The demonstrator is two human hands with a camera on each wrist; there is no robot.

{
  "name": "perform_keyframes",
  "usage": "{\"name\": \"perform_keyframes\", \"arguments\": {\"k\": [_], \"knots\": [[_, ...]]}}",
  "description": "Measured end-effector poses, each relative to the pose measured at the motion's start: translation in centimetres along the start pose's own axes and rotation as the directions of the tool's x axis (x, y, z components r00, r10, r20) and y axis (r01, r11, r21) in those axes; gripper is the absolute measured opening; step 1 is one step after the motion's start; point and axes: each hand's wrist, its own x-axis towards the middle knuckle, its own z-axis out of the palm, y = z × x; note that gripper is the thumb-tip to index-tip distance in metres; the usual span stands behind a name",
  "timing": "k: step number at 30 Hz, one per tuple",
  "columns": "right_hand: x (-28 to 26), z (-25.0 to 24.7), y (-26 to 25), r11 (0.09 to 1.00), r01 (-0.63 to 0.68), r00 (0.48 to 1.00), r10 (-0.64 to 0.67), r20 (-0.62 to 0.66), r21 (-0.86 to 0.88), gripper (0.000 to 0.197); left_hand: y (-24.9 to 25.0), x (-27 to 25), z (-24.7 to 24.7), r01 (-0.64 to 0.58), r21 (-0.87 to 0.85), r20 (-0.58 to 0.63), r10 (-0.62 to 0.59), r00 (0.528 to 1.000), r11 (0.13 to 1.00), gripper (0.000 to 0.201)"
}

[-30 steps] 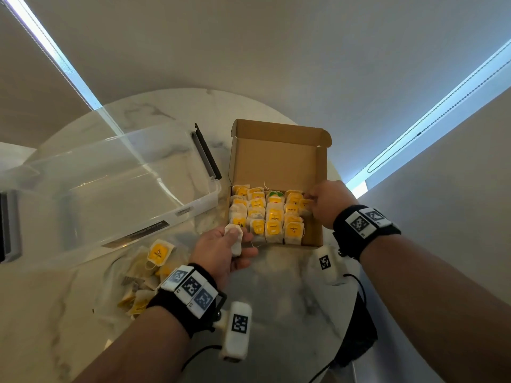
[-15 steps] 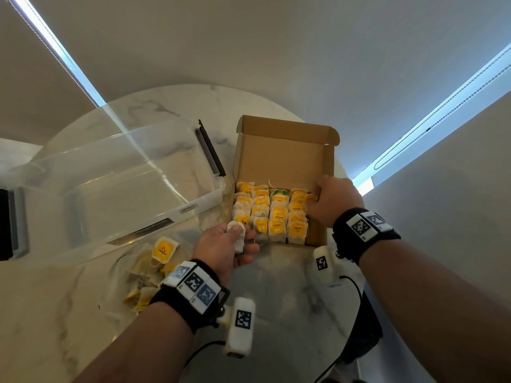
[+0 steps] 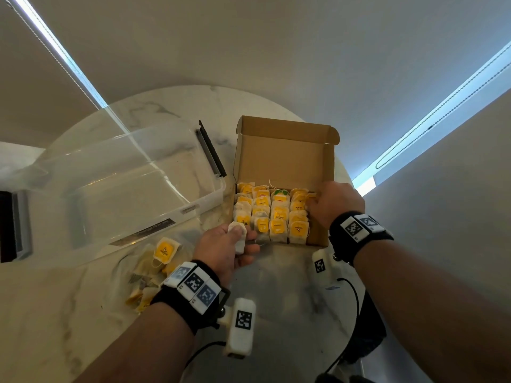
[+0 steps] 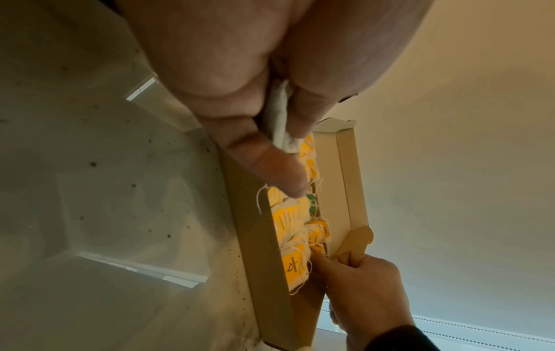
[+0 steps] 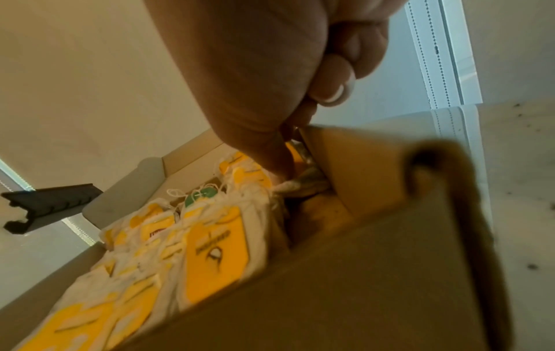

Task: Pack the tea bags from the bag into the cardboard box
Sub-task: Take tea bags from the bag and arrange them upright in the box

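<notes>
An open cardboard box [image 3: 282, 158] lies on the marble table, its near half filled with rows of yellow-tagged tea bags [image 3: 272, 217]. My left hand [image 3: 243, 239] hovers at the box's near left corner and grips a white tea bag [image 3: 238, 235] between thumb and fingers; the left wrist view shows that tea bag [image 4: 280, 111] pinched. My right hand [image 3: 315, 200] is at the box's right wall, its fingers curled down into the right column. In the right wrist view the right hand [image 5: 295, 171] pinches a tea bag [image 5: 288, 186] against the wall.
A clear plastic bag [image 3: 154, 261] with several loose tea bags lies left of my left wrist. A large transparent bin [image 3: 110, 189] with a black latch stands left of the box. The round table's edge [image 3: 356, 299] curves close behind my right forearm.
Both hands keep their hold and place; the right hand has worked slightly deeper into the right column. The view has shifted a little.
</notes>
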Motion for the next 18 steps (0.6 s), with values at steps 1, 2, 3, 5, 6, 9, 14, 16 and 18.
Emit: {"name": "perform_keyframes", "arguments": {"k": [1, 2, 3, 5, 6, 9, 14, 16, 18], "knots": [[0.0, 0.0, -0.1, 1.0, -0.007, 1.0, 0.007, 0.007, 0.002, 0.024, 0.0, 0.0, 0.0, 0.004, -0.001, 0.002, -0.004, 1.0, 1.0, 0.022], [0.0, 0.0, -0.1, 1.0, -0.012, 1.0, 0.012, 0.019, 0.005, 0.024, 0.1, 0.0, 0.0, 0.006, -0.003, 0.006, -0.006, 1.0, 1.0, 0.022], [0.0, -0.2, -0.1, 1.0, -0.015, 0.999, 0.014, 0.033, 0.014, 0.023, 0.1, -0.1, 0.0, 0.008, -0.005, 0.011, -0.008, 1.0, 1.0, 0.023], [-0.4, -0.9, 0.0, 0.999, 0.003, 0.999, -0.005, 0.037, 0.051, 0.023, 0.4, -0.3, 0.0, 0.016, -0.016, 0.034, -0.015, 0.999, 1.0, 0.022], [-0.7, -1.4, 0.1, 0.996, 0.032, 0.999, -0.034, 0.016, 0.086, 0.023, 0.6, -0.5, 0.0, 0.02, -0.035, 0.063, -0.018, 0.998, 0.999, 0.022], [-2.7, -3.2, -0.7, 0.945, 0.21, 0.977, -0.195, -0.086, 0.249, 0.027, 1.5, -1.1, -0.1, 0.018, -0.098, 0.198, 0.002, 0.98, 0.995, 0.03], [-6.0, -5.4, -3.7, 0.779, 0.368, 0.861, -0.492, 0.132, 0.508, 0.027, 1.9, -1.9, 0.8, -0.073, -0.024, 0.38, 0.077, 0.922, 0.997, 0.039], [-6.4, -5.2, -4.1, 0.746, 0.361, 0.808, -0.55, 0.212, 0.56, 0.021, 1.9, -1.9, 1.3, -0.087, 0.004, 0.399, 0.078, 0.913, 0.996, 0.041], [-6.6, -4.9, -4.0, 0.729, 0.311, 0.839, -0.512, 0.185, 0.609, 0.007, 1.8, -1.9, 1.4, -0.083, 0.003, 0.385, 0.076, 0.92, 0.997, 0.041]]}}
